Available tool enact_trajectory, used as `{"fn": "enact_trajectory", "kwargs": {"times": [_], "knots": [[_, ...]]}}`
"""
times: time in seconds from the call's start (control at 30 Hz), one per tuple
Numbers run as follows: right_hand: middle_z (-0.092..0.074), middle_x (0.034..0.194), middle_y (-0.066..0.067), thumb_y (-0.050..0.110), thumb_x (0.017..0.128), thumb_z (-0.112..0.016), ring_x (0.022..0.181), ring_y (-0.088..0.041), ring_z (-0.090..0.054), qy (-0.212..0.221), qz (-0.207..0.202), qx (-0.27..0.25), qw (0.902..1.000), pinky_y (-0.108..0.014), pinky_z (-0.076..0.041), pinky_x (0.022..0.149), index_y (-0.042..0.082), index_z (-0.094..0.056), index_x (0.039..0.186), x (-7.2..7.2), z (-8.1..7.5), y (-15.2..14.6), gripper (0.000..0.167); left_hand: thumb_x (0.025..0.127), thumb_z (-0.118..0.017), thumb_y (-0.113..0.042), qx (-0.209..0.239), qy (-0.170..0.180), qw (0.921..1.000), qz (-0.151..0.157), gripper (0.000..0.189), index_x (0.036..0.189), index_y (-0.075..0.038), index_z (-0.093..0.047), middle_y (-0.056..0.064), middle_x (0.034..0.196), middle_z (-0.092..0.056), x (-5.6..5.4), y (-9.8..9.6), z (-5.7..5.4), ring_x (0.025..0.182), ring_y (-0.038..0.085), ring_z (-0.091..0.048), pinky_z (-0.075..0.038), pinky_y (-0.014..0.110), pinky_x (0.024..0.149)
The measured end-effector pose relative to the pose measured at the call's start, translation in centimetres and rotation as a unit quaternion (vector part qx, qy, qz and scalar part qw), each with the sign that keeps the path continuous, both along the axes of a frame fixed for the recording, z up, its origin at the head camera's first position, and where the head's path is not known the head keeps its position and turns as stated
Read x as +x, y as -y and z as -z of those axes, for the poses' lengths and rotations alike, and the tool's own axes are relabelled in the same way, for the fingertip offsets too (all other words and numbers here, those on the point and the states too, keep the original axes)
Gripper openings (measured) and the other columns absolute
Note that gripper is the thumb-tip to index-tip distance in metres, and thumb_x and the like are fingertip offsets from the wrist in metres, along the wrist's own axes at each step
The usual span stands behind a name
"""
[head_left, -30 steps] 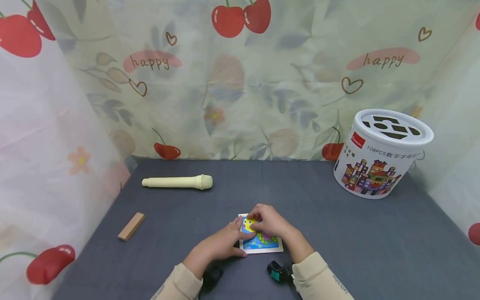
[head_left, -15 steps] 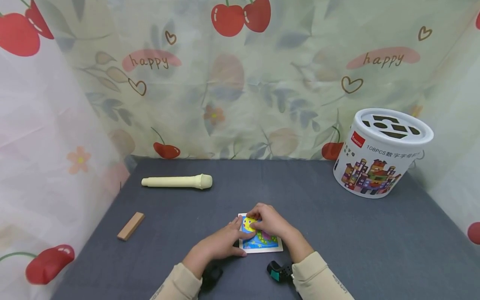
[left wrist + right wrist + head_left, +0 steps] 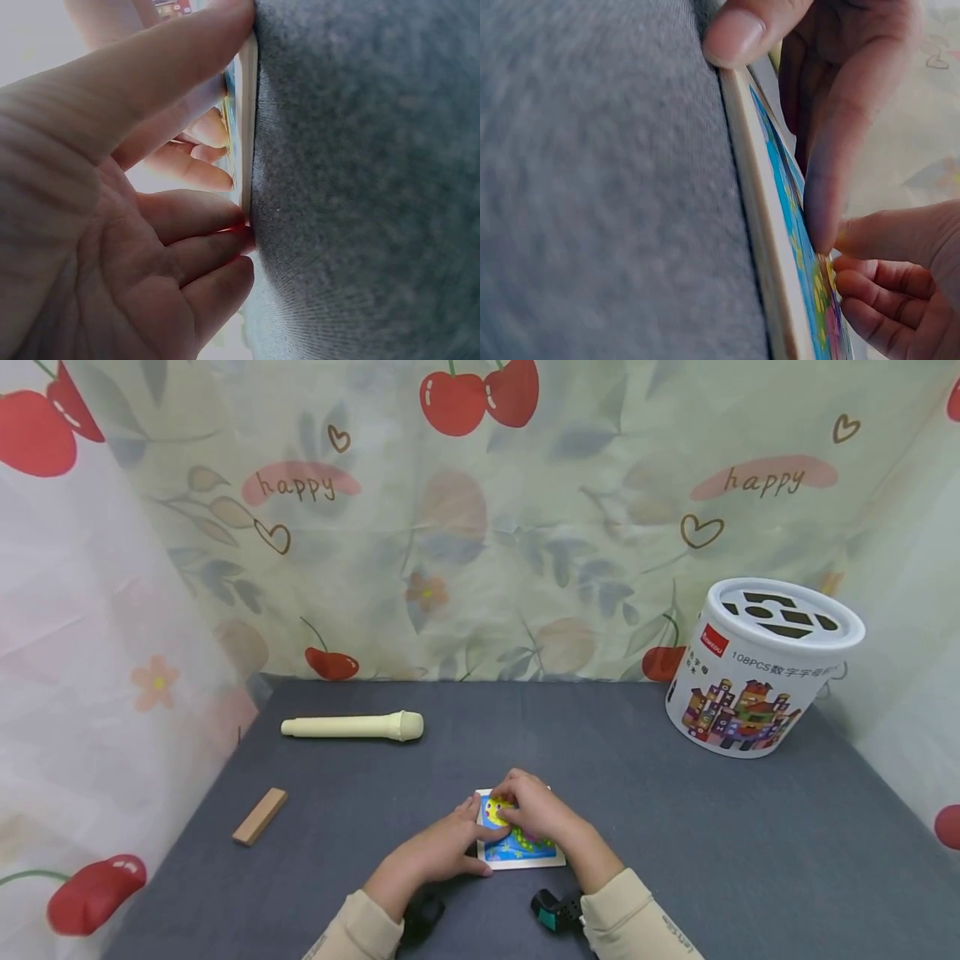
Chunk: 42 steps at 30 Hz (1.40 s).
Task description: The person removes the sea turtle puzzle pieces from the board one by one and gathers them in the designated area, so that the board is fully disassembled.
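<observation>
A small wooden picture puzzle (image 3: 525, 863) lies flat on the dark cloth, with a pale frame and a blue ground. Its yellow smiling face piece (image 3: 495, 810) shows between the hands. My left hand (image 3: 438, 847) holds the left side of the frame: the thumb is at the near corner, the other fingers lie along the edge and the index finger reaches over the picture. Over the top of the puzzle, my right hand (image 3: 538, 806) pinches at the yellow piece with thumb and fingertips, and covers part of the picture. In the right wrist view, the puzzle's edge (image 3: 761, 225) rests on the cloth.
Farther back lies a cream toy microphone (image 3: 352, 727). A wooden block (image 3: 259, 817) is at the left. A white bucket (image 3: 750, 693) with shape holes in its lid stands back right. A black and teal device (image 3: 553, 910) is at the right wrist. Patterned curtains (image 3: 525, 527) close off the back.
The hands and the puzzle hold nearly the same place throughout; only a slight shift of the whole head view shows.
</observation>
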State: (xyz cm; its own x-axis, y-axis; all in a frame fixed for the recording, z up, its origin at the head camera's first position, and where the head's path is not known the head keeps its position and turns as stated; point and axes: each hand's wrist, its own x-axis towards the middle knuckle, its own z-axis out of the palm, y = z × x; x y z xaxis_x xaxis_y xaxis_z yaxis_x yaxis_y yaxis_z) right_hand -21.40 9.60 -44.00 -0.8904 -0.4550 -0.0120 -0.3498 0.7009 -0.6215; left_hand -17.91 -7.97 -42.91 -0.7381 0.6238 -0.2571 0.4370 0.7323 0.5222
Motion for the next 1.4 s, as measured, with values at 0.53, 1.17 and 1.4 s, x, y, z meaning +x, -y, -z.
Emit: {"fn": "enact_trajectory", "kwargs": {"times": [0.53, 1.17, 1.4], "knots": [[-0.053, 0.092, -0.002, 0.007, 0.086, -0.063, 0.081, -0.012, -0.049, -0.005, 0.028, -0.012, 0.9995, -0.029, -0.046, 0.074, 0.004, -0.064, 0.101, -0.09, 0.53, 0.56, 0.015, 0.082, -0.070, -0.031, -0.001, 0.004, 1.0000, 0.003, 0.055, 0.133, -0.024, -0.052, 0.019, 0.153, -0.021, -0.30, 0.15, 0.20, 0.143, 0.034, -0.014, -0.027, 0.052, 0.111], [-0.049, 0.088, -0.003, 0.007, 0.085, -0.064, 0.079, -0.013, -0.045, -0.003, 0.028, -0.014, 0.9995, -0.026, -0.041, 0.070, 0.005, -0.060, 0.095, -0.21, 0.62, 0.60, 0.011, 0.082, -0.069, -0.032, -0.006, 0.021, 0.9998, -0.002, 0.054, 0.133, -0.025, -0.052, 0.020, 0.154, -0.017, -0.14, 0.02, 0.11, 0.143, 0.034, -0.014, -0.027, 0.052, 0.110], [-0.048, 0.087, -0.003, 0.006, 0.087, -0.062, 0.077, -0.013, -0.046, 0.014, 0.034, -0.035, 0.9987, -0.024, -0.040, 0.067, 0.006, -0.059, 0.096, -0.54, 0.70, 0.57, 0.009, 0.082, -0.069, -0.030, 0.003, 0.012, 0.9999, -0.005, 0.054, 0.133, -0.025, -0.052, 0.020, 0.153, -0.019, -0.18, 0.14, 0.31, 0.143, 0.037, -0.013, -0.026, 0.053, 0.110]]}}
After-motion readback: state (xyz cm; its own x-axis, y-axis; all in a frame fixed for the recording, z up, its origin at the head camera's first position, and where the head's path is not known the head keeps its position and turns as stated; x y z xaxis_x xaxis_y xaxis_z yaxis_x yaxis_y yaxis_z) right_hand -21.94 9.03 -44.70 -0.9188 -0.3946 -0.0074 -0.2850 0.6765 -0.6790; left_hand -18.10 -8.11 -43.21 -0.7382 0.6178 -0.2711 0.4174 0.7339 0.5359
